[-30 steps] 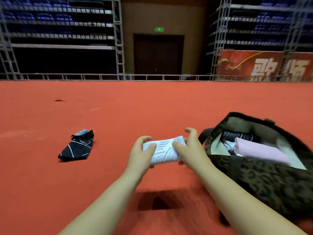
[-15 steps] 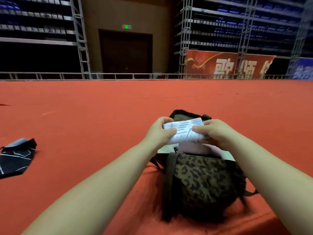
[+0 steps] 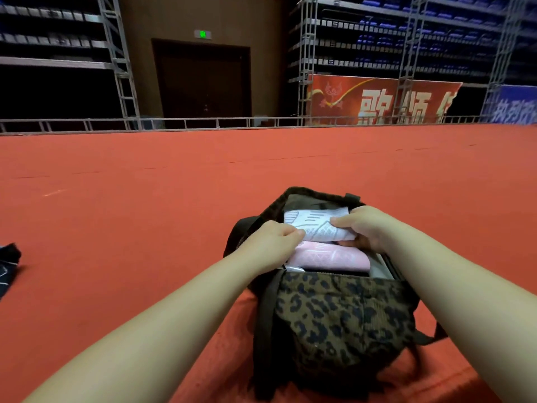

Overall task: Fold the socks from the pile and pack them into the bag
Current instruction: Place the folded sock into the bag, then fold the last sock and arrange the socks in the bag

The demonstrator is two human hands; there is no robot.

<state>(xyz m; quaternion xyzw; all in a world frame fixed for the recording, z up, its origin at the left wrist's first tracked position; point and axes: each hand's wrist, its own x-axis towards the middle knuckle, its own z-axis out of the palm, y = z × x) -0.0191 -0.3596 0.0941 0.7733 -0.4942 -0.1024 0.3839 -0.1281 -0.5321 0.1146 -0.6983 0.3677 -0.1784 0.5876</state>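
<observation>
Both hands pinch the folded white sock inside the bag's open mouth: the left hand grips its near-left corner between thumb and curled fingers, the right hand clamps its right end. The sock lies just above a pink sock, at 12 o'clock from it. The leopard bag sits on red carpet. A dark sock lies at 9 o'clock, well apart.

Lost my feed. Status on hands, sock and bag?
Left hand and right hand both grip the white folded sock, inside the open leopard bag, above the pink sock. Nothing in the way.
</observation>
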